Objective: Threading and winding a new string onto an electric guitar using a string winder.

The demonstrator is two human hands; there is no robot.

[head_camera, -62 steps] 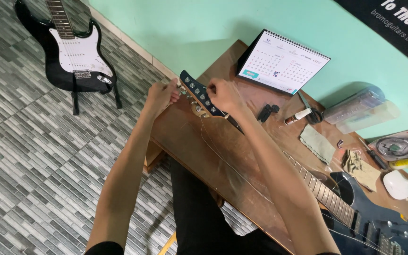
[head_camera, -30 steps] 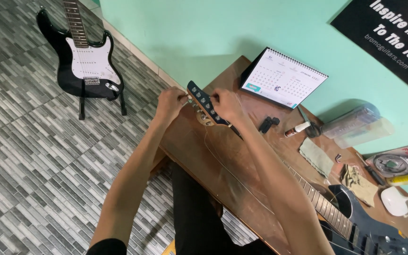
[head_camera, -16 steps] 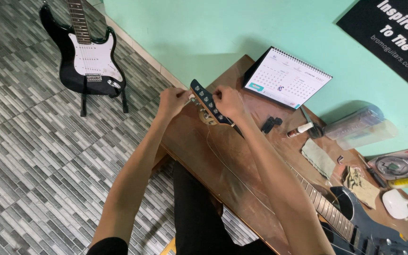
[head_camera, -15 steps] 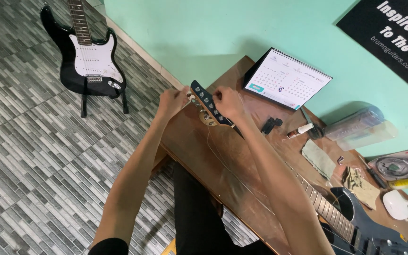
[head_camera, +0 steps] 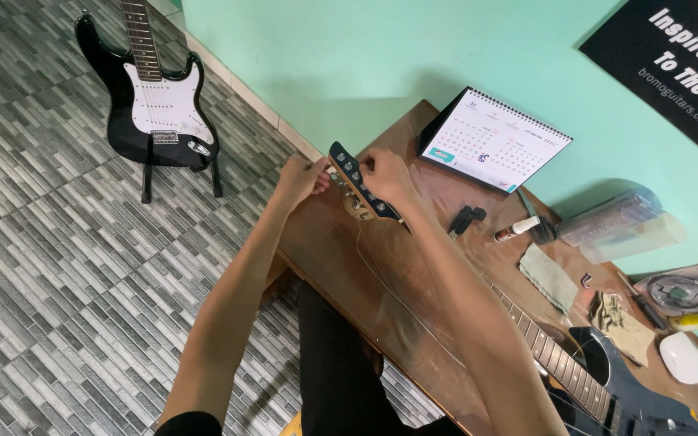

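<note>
Little has changed since the earlier frames: both hands are kept at the headstock [head_camera: 355,181] of the dark guitar [head_camera: 607,379] laid across the wooden table [head_camera: 381,274]. Left hand [head_camera: 300,179]: fingertips pinched at the headstock's edge, apparently on a tuning peg. Right hand [head_camera: 388,179]: fingers curled over the headstock. A loose string [head_camera: 381,274] is seen trailing over the tabletop. Behind, a desk calendar [head_camera: 494,139]; on the floor, a second guitar [head_camera: 155,97] on its stand.

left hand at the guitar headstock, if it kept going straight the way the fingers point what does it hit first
The left hand points its fingers right, toward the dark headstock of the guitar on the wooden table. It would meet the headstock's near edge and tuning pegs first; the fingertips look all but touching it already, though depth is unclear.
</note>
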